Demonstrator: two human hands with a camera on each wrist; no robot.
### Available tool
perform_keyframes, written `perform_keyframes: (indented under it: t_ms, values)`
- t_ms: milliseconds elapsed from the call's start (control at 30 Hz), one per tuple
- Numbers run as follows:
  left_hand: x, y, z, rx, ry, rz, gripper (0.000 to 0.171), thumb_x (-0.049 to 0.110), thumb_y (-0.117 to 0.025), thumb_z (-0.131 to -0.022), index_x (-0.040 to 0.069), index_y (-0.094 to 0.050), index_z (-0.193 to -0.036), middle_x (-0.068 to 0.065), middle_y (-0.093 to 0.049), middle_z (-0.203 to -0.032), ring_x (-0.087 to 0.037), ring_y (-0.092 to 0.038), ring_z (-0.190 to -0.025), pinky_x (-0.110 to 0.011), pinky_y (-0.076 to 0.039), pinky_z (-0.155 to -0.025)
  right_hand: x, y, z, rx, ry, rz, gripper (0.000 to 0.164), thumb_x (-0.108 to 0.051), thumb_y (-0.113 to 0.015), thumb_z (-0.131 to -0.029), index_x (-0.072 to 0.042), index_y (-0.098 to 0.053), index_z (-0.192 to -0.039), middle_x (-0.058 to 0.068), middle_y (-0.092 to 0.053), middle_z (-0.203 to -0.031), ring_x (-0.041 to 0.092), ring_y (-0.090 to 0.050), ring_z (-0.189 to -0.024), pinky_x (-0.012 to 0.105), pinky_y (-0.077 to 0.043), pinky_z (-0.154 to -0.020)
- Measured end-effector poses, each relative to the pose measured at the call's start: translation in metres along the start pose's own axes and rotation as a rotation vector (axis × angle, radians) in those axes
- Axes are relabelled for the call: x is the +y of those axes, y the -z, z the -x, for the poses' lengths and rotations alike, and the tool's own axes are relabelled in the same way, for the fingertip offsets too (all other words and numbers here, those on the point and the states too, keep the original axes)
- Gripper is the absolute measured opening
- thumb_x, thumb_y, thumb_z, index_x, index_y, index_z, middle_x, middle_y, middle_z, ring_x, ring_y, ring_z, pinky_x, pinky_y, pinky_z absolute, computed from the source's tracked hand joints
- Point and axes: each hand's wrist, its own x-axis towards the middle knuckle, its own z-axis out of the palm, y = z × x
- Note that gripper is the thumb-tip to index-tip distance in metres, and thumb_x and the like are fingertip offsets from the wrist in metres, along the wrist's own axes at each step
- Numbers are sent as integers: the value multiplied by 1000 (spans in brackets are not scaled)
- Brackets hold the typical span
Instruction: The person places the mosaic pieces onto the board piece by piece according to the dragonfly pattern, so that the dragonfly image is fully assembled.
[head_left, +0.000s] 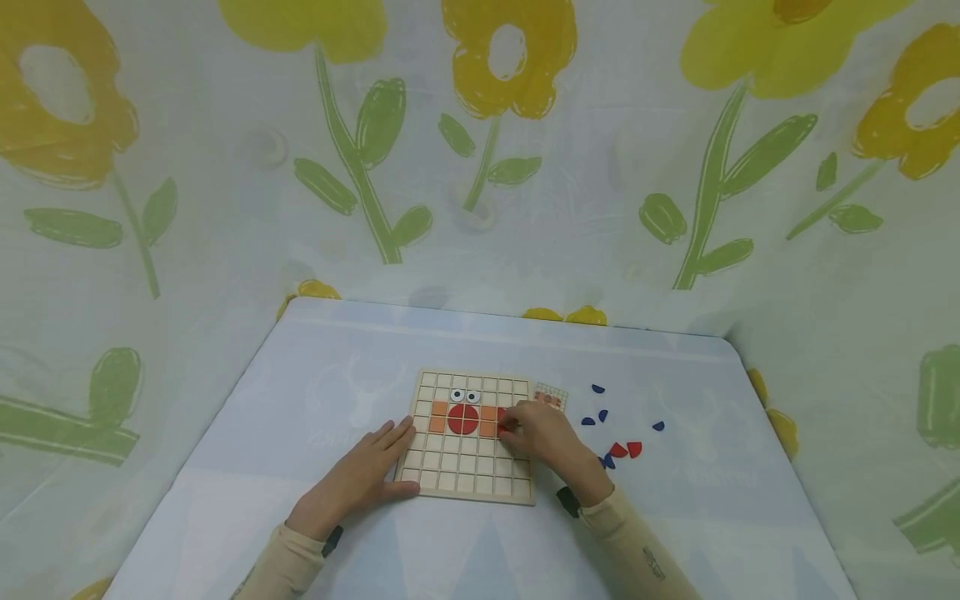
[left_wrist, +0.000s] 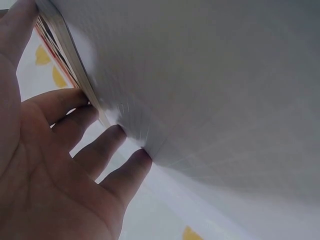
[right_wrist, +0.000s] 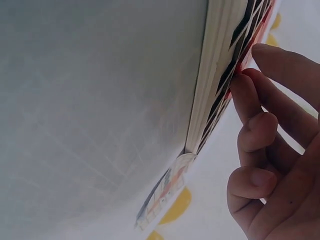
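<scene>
A wooden grid board (head_left: 467, 483) lies on the table. Two eye tiles (head_left: 465, 397) sit above a red circle (head_left: 462, 419) made of quarter pieces, flanked by orange squares (head_left: 437, 417). My left hand (head_left: 367, 467) rests along the board's left edge with its fingers extended; in the left wrist view its fingertips (left_wrist: 142, 156) touch down by the rim. Over the right-hand columns, my right hand (head_left: 543, 433) pinches a small red piece (right_wrist: 238, 70) at the board's surface, beside the right orange squares. Its fingers cover most of that piece.
A small pattern card (head_left: 551, 396) lies against the board's upper right. Right of the board are loose red quarter pieces (head_left: 635, 449) and several dark blue pieces (head_left: 597, 388). A flower-printed curtain (head_left: 570, 208) stands behind the table.
</scene>
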Motion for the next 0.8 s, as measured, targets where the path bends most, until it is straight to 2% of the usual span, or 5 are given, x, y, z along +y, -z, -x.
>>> perform_keyframes:
  t_ms: [67, 167, 300, 533, 800]
  values:
    - [0, 0, 0, 2, 2, 6, 92, 54, -73, -88, 3, -37, -156, -9, -29, -165, -38, -27, -150, -56, -29, -120, 1, 1, 2, 6, -13, 8, 17, -29, -81, -88, -19, -80, -101, -11, -70, -87, 8, -61, -82, 35, -56, -91]
    - [0, 0, 0, 3, 5, 10, 92, 54, -73, -88, 3, -37, -156, -9, -29, -165, -38, -27, -150, -56, -29, -120, 5, 5, 7, 25, -65, -21, 20, -30, -81, -88, -20, -79, -105, -11, -68, -88, 10, -59, -83, 35, -57, -83]
    - [-1, -1, 1, 2, 13, 0, 92, 55, -73, -88, 4, -37, -156, -8, -29, -165, -37, -26, -150, -55, -28, -120, 18, 14, 16, 87, -122, -38, 23, -29, -81, -88, -20, -78, -109, -9, -67, -93, 11, -58, -83, 28, -55, -70]
    - [-1, -1, 0, -3, 18, -6, 92, 56, -72, -88, 5, -37, -157, -7, -28, -166, -37, -25, -151, -54, -27, -121, 55, 29, 35, 140, -242, -1, 29, -29, -80, -89, -19, -76, -116, -5, -70, -99, 13, -59, -79, 31, -54, -67]
    - [-1, -1, 0, 0, 9, 4, 92, 55, -72, -88, 4, -37, -156, -8, -28, -165, -38, -26, -151, -56, -27, -120, 99, 49, 70, 152, -333, -54, 31, -24, -77, -91, -11, -73, -119, 4, -69, -108, 15, -54, -74, 28, -47, -57]
